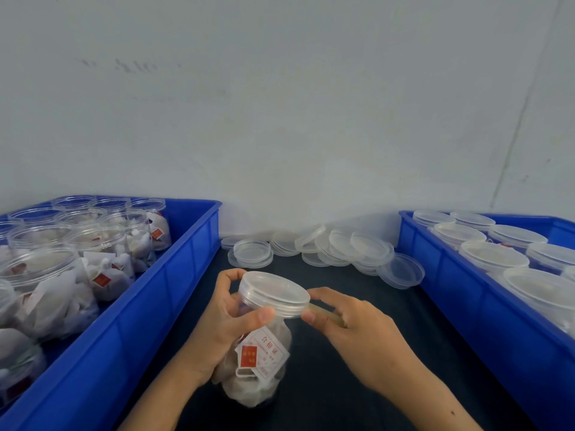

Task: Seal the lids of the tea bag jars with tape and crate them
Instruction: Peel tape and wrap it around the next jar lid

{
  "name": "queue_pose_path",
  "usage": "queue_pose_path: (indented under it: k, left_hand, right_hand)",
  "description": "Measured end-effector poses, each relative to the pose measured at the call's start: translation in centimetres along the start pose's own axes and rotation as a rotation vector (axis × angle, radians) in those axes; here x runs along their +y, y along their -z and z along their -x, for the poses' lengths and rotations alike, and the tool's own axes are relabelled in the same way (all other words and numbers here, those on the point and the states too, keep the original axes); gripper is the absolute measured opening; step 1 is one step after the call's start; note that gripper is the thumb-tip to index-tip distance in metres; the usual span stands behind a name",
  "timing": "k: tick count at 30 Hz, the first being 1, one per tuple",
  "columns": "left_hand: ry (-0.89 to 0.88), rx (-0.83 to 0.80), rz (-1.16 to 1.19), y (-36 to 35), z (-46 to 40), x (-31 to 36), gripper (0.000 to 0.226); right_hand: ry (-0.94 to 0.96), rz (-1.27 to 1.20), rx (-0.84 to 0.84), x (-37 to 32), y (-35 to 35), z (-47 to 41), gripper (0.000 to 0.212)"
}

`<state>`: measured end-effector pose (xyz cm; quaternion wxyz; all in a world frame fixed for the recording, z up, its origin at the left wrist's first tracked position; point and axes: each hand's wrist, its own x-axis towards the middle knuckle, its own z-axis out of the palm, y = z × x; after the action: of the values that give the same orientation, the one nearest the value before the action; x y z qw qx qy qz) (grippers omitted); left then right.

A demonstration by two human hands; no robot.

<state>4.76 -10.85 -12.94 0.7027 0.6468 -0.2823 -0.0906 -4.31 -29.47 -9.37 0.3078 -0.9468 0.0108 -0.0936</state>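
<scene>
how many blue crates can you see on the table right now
2. One blue crate on the left holds open jars of tea bags; the other on the right holds lidded jars. Both run past the frame edges.

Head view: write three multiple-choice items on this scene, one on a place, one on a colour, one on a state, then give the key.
1. Where do the loose lids lie?
A. on the dark table between the crates
B. inside the left crate
C. on the floor

2. What colour are the crates?
A. green
B. blue
C. grey

3. How is the held jar?
A. open, no lid
B. lying in a crate
C. lidded, gripped by the left hand

Key: A, the lids sit piled by the wall between both crates; B, both crates are blue; C, a clear lid caps it while the right hand pinches tape at its rim.
</scene>
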Motion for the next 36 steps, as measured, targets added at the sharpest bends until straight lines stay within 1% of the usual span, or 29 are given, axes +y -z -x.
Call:
queue_pose_path:
  k: [2,4,7,8,9,12,13,14,16,19,21,23,25,28,30,33,36]
  left_hand:
    - [-0.004,-0.040,-0.033,-0.1,0.0,0.3,0.110]
    - [-0.006,-0.048,-0.065,-0.2,0.2,0.4,0.102]
    - [-0.039,-0.007,-0.200,-0.6,0.6,0.3,0.074]
    - [-0.068,0.023,-0.270,-0.8,0.7,0.3,0.069]
    - [-0.101,0.061,-0.336,-1.0,0.9,0.3,0.071]
    - [-0.167,0.210,-0.516,-1.5,1.0,0.5,0.105]
    - [-0.165,0.247,-0.529,-1.6,0.9,0.5,0.110]
    - [-0.150,0.273,-0.503,-1.7,0.8,0.6,0.108]
    - [-0.108,0.306,-0.417,-1.7,0.5,0.6,0.098]
    - [-0.059,0.334,-0.320,-1.6,0.3,0.4,0.084]
    - [-0.028,0.363,-0.267,-1.5,0.2,0.4,0.082]
    - [-0.004,0.379,-0.228,-1.3,0.1,0.3,0.083]
    - [0.016,0.362,-0.184,-1.0,0.1,0.5,0.085]
    - [0.064,0.281,-0.103,-1.0,0.2,0.8,0.083]
    - [0.087,0.229,-0.073,-1.1,0.3,1.2,0.086]
    - [0.112,0.179,-0.045,-1.2,0.3,1.2,0.100]
    - [0.148,0.123,0.013,-1.3,0.4,1.4,0.103]
  right_hand:
    - [0.014,-0.027,-0.014,-0.1,0.0,0.1,0.030]
    - [0.025,-0.030,-0.018,-0.1,0.0,0.2,0.030]
    - [-0.001,-0.007,0.014,0.0,0.0,0.4,0.030]
    - [0.001,0.014,0.035,-0.2,-0.1,0.5,0.029]
    - [0.016,0.047,0.058,-0.4,-0.2,0.6,0.029]
    - [0.096,0.219,0.144,-1.3,-1.2,1.2,0.037]
    - [0.121,0.264,0.159,-1.6,-1.5,1.4,0.037]
    - [0.136,0.278,0.162,-1.8,-1.8,1.5,0.035]
    - [0.130,0.217,0.135,-2.0,-2.0,1.7,0.032]
    - [0.033,0.053,0.049,-2.2,-1.7,1.6,0.034]
    - [-0.052,-0.042,-0.014,-2.3,-1.5,1.6,0.040]
    - [-0.081,-0.100,-0.052,-2.3,-1.4,1.6,0.042]
    - [-0.056,-0.066,-0.014,-2.3,-1.2,1.6,0.041]
    - [0.002,0.060,0.076,-2.2,-0.5,1.6,0.040]
    - [0.012,0.105,0.076,-2.0,0.0,1.6,0.039]
    - [0.019,0.125,0.057,-1.6,0.5,1.4,0.037]
    - [0.026,0.129,0.063,-1.2,0.6,1.1,0.037]
